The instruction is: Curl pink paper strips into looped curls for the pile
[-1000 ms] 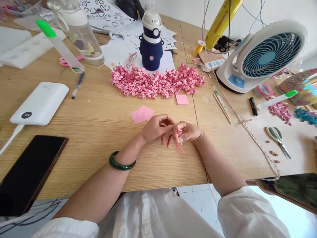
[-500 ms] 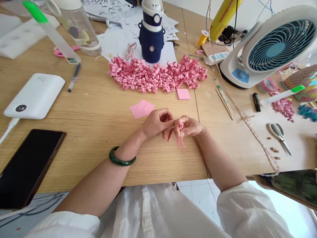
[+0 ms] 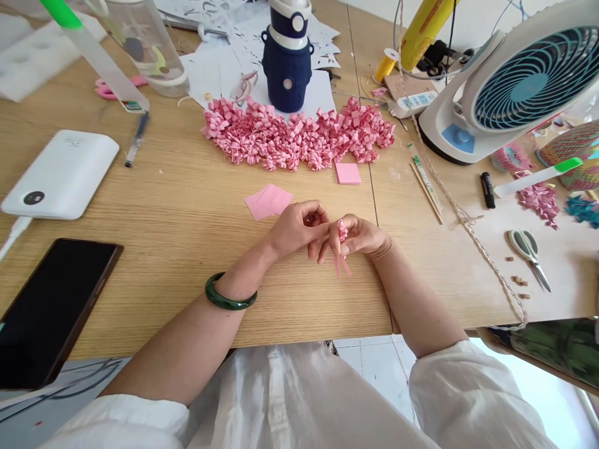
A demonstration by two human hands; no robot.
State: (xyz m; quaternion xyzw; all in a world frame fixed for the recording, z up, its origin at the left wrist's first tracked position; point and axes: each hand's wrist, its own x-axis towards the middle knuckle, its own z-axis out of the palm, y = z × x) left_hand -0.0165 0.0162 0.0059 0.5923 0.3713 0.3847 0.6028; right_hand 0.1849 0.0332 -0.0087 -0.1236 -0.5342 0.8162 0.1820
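Observation:
My left hand (image 3: 296, 228) and my right hand (image 3: 361, 237) meet above the wooden table (image 3: 187, 262), fingertips together. Between them is a small pink paper piece (image 3: 342, 240), curled at the top with thin strips hanging below. Both hands pinch it. A green bangle (image 3: 229, 295) circles my left wrist. Just behind my left hand lies a small stack of pink paper squares (image 3: 269, 201). Another pink square (image 3: 348, 173) lies further back. A long heap of curled pink paper pieces (image 3: 294, 132) stretches across the table beyond.
A navy bottle (image 3: 287, 56) stands behind the heap. A white fan (image 3: 510, 81) is at the right, with scissors (image 3: 526, 249), a black marker (image 3: 487, 189) and wooden sticks (image 3: 425, 187) nearby. A white power bank (image 3: 58, 176) and a dark phone (image 3: 49, 308) lie left.
The view has shifted slightly downward. My hands stay together on the pink piece, with small finger movements only.

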